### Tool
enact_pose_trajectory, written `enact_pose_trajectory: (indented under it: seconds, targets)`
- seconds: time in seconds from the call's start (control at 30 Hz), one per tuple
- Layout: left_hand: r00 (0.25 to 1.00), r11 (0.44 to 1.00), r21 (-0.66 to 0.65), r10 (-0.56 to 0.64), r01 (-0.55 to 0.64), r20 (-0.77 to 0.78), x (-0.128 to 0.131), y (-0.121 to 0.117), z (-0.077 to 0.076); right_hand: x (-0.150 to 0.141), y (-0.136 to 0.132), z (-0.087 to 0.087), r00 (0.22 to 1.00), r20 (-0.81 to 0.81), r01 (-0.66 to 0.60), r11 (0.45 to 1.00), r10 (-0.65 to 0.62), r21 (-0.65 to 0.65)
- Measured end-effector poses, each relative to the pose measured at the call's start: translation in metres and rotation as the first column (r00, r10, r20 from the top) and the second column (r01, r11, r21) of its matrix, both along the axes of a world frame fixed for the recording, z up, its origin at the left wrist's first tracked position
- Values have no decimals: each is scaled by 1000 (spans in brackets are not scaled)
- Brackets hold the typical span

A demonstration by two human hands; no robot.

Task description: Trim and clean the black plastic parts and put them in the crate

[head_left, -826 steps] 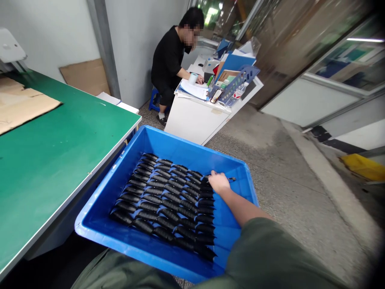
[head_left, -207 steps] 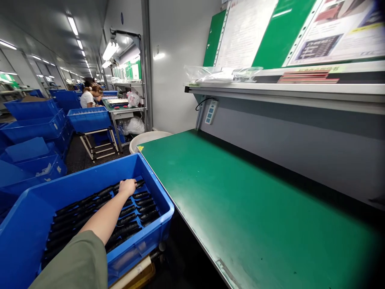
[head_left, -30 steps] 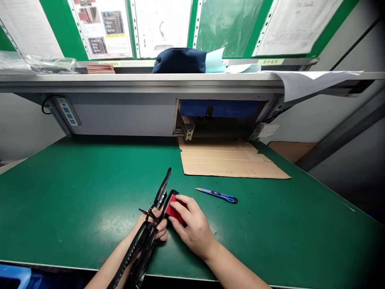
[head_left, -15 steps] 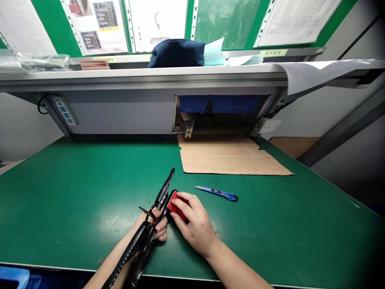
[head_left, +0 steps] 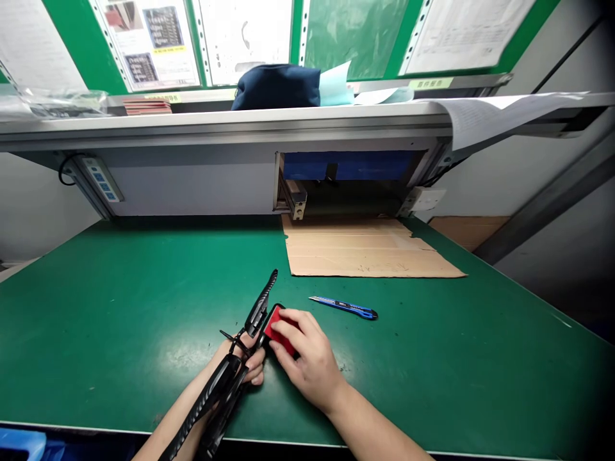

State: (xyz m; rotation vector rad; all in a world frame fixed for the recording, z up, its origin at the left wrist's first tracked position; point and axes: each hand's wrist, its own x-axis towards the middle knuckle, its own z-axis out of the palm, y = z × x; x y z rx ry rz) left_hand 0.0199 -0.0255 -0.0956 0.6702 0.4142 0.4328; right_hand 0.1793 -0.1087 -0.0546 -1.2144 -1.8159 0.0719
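Observation:
My left hand (head_left: 254,366) is closed round a bundle of long black plastic parts (head_left: 207,395) with ridged edges, cinched near the middle by a thin black tie (head_left: 234,341). The bundle slants from the front edge up toward the middle of the bench; what exactly the parts are I cannot make out. My right hand (head_left: 310,358) grips a flat red block (head_left: 275,326) between thumb and fingers, its left side against the upper end of a black part. Fingers cover much of the block. A blue utility knife (head_left: 343,307), blade tip showing, lies just beyond my right hand.
A flat cardboard sheet (head_left: 355,253) lies at the back of the green bench (head_left: 120,307), below an opening (head_left: 355,195) with a metal rail. Overhead runs a shelf (head_left: 192,125) carrying a dark blue cloth item (head_left: 276,86) and papers. A power strip (head_left: 102,179) is at left.
The whole view has shifted slightly. Both hands keep their holds on the black bundle and the red block, with hardly any movement between them.

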Motion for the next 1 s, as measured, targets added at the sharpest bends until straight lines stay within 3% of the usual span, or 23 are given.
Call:
enact_pose_trajectory:
  seconds: [0.1, 0.13, 0.23, 0.3, 0.43, 0.53, 0.77, 0.9, 1.0]
  targets:
    - [1000, 1000, 0, 12, -12, -3, -1, -2, 3, 0, 1, -2, 986, 94, -140, 990, 138, 9]
    - [1000, 1000, -1, 10, -10, -2, -2, -1, 3, 2, 3, -3, 988, 83, -127, 992, 127, -2]
    - [999, 1000, 8, -31, 30, 14, -3, 0, 1, 10, 9, -6, 984, -135, 107, 992, -115, -68]
    - [998, 998, 27, -56, 56, 27, -3, 2, -1, 16, 9, -6, 952, -250, 158, 983, -177, -92]
    - [998, 997, 51, -55, 53, 37, -4, 2, -5, 17, 2, -2, 968, -244, -75, 997, 64, -36]
    - [999, 997, 59, -44, 42, 24, -4, 1, -7, 12, -2, 1, 965, -216, -154, 988, 149, -10]
    - [999, 996, 81, -28, 27, 15, -7, 0, -7, 9, -2, 1, 932, -303, -217, 976, 201, -19]
    - [999, 995, 100, -31, 28, 28, -7, 0, -4, 15, -4, 0, 858, -491, -218, 972, 150, -84]
    - [999, 994, 101, -45, 42, 26, -5, 1, -4, 17, -4, 1, 815, -567, -170, 985, 120, -36]
